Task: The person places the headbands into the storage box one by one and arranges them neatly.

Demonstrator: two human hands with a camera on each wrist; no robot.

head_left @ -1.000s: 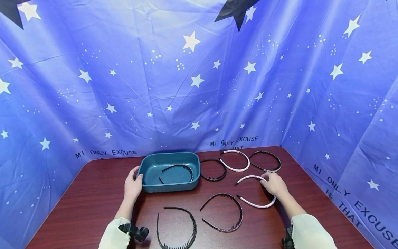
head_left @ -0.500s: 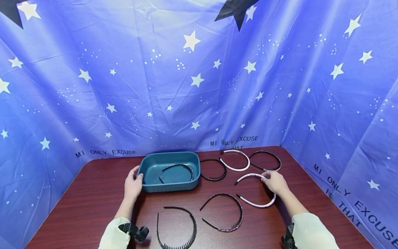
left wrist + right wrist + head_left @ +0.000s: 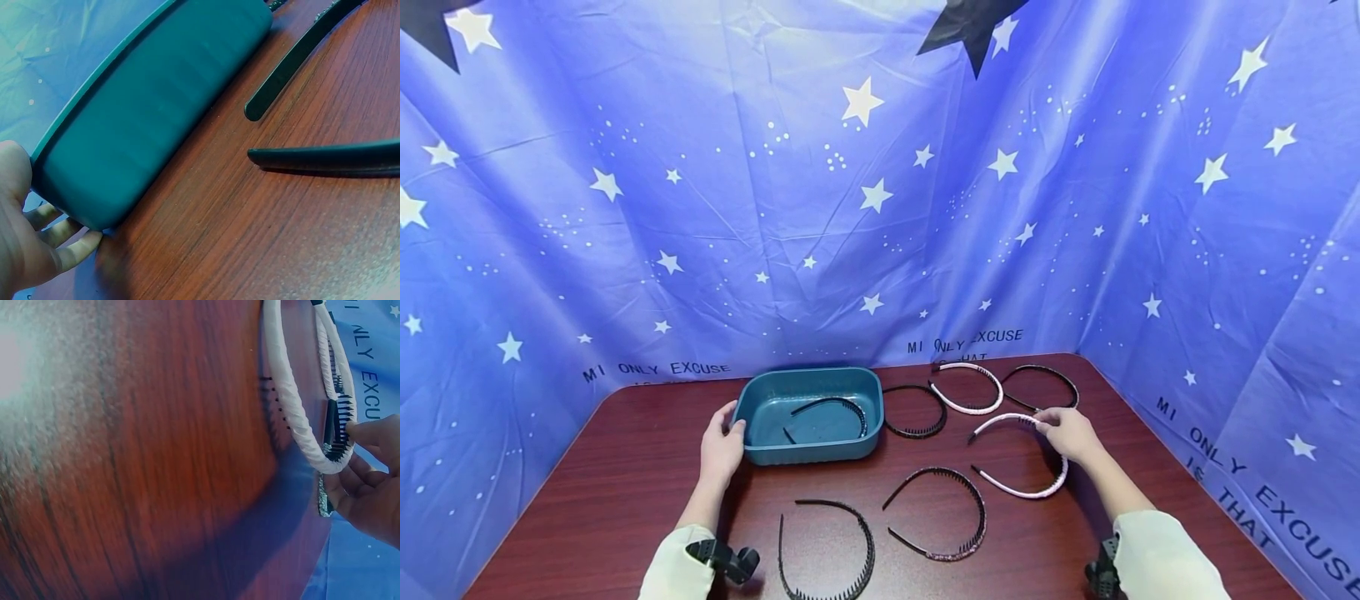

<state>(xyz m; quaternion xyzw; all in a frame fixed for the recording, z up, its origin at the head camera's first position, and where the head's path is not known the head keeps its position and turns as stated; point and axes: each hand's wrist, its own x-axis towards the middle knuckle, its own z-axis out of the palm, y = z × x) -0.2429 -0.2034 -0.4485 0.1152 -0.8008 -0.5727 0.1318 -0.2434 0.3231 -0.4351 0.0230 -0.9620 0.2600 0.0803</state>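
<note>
Dark wood table (image 3: 595,500), teal tub (image 3: 808,450), seven headbands (image 3: 936,508) scattered

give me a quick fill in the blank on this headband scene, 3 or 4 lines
1. The left hand holds the rim of the teal ____.
2. The right hand pinches a headband wrapped in ____ material.
3. Inside the teal container lies ____ black headband.
4. Everything rests on a dark red-brown ____ table.

Missing words: bin; white; one; wooden
</note>
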